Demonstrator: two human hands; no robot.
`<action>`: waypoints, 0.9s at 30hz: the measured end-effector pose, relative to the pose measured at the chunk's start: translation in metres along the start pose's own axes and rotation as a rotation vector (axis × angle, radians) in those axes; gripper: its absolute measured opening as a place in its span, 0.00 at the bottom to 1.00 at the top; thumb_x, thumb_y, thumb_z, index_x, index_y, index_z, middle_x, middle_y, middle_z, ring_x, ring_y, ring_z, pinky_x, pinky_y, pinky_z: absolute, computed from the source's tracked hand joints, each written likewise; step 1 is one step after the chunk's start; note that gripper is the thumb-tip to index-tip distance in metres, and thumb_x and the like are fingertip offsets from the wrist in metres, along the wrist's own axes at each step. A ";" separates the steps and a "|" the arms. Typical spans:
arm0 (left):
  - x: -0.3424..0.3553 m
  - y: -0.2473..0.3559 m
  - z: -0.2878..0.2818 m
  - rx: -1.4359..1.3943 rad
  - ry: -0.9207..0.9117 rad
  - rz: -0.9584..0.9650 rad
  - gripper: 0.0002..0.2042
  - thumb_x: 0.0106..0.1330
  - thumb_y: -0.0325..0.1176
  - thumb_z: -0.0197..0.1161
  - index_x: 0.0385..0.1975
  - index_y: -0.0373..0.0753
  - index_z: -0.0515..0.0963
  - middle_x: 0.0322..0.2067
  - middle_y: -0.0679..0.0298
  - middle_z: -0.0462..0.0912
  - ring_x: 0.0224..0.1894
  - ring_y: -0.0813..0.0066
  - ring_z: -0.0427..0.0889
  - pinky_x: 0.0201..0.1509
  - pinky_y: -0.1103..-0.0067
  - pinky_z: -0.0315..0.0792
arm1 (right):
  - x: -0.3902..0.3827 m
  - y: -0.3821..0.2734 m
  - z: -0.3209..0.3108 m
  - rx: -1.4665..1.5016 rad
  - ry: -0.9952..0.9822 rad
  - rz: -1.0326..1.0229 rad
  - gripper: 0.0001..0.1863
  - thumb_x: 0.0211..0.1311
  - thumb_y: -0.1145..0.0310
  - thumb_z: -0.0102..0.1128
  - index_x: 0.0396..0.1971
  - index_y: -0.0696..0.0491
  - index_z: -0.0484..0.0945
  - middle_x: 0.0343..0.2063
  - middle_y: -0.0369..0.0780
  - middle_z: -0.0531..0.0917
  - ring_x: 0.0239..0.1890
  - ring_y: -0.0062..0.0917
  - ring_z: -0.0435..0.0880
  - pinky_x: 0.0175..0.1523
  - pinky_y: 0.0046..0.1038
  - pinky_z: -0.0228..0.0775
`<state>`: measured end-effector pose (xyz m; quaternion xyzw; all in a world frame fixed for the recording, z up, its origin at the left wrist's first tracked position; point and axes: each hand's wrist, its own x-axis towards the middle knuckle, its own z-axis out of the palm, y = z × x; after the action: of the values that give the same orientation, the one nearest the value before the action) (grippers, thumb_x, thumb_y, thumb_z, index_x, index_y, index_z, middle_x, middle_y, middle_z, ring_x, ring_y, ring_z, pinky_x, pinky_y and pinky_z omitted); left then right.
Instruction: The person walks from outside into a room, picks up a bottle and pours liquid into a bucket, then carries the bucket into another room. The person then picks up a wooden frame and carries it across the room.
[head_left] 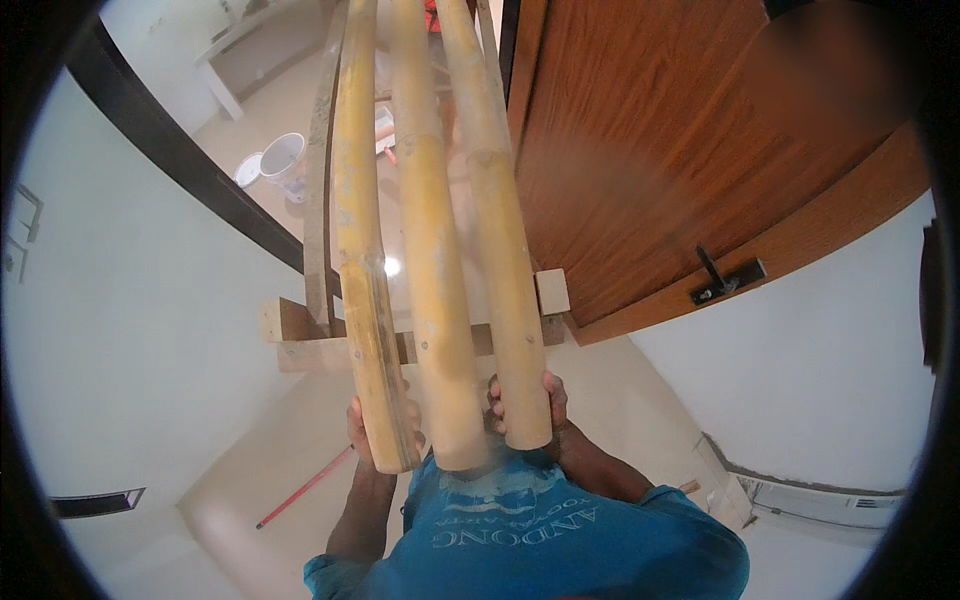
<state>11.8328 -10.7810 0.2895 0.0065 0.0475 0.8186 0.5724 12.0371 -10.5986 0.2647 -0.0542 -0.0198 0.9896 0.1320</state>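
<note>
Three thick yellow bamboo poles, a left pole (pixel 368 300), a middle pole (pixel 432 250) and a right pole (pixel 508 280), run side by side away from my body. My left hand (pixel 358 425) is closed round the left pole near its cut end, from underneath, with fingertips showing on its inner side. My right hand (pixel 557 400) wraps the right pole the same way. Neither hand visibly grips the middle pole, whose near end lies close to my shirt. A wooden crosspiece (pixel 315 355) with upright blocks passes beneath the poles, joined to a long wooden side rail (pixel 320 200).
A brown wooden door (pixel 640 180) with a black handle (pixel 728 282) stands open on the right. Dark door frame (pixel 190 150) borders the left. Beyond it are a white bucket (pixel 284 160) and lid. A red rod (pixel 305 487) lies on the floor at lower left.
</note>
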 end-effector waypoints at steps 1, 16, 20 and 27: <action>0.000 0.000 0.000 0.017 0.007 0.015 0.38 0.70 0.60 0.46 0.63 0.29 0.52 0.45 0.37 0.74 0.44 0.46 0.80 0.35 0.54 0.82 | 0.002 -0.001 0.001 0.011 -0.015 0.036 0.40 0.61 0.40 0.56 0.59 0.59 0.64 0.46 0.48 0.73 0.46 0.37 0.80 0.43 0.40 0.79; 0.005 0.002 -0.002 0.001 0.040 -0.060 0.39 0.69 0.62 0.46 0.65 0.31 0.53 0.45 0.40 0.75 0.46 0.49 0.80 0.39 0.55 0.82 | 0.016 -0.012 0.000 0.104 -0.088 0.000 0.40 0.65 0.41 0.52 0.64 0.58 0.59 0.51 0.54 0.72 0.49 0.44 0.79 0.47 0.50 0.79; 0.005 0.002 -0.004 -0.017 0.007 -0.085 0.39 0.69 0.62 0.46 0.65 0.32 0.53 0.46 0.42 0.75 0.47 0.53 0.81 0.43 0.56 0.80 | 0.018 -0.012 -0.003 0.064 -0.166 -0.019 0.38 0.67 0.40 0.48 0.64 0.57 0.59 0.51 0.54 0.71 0.48 0.46 0.79 0.46 0.52 0.77; 0.013 0.005 -0.006 0.029 0.076 -0.110 0.38 0.69 0.62 0.46 0.64 0.34 0.55 0.45 0.45 0.77 0.42 0.56 0.83 0.40 0.58 0.80 | 0.020 -0.015 -0.006 0.044 -0.111 -0.067 0.39 0.67 0.38 0.46 0.65 0.55 0.58 0.50 0.53 0.70 0.48 0.44 0.78 0.42 0.52 0.78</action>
<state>11.8236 -10.7710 0.2829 -0.0186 0.0813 0.7849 0.6140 12.0225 -10.5789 0.2576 0.0046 -0.0069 0.9863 0.1650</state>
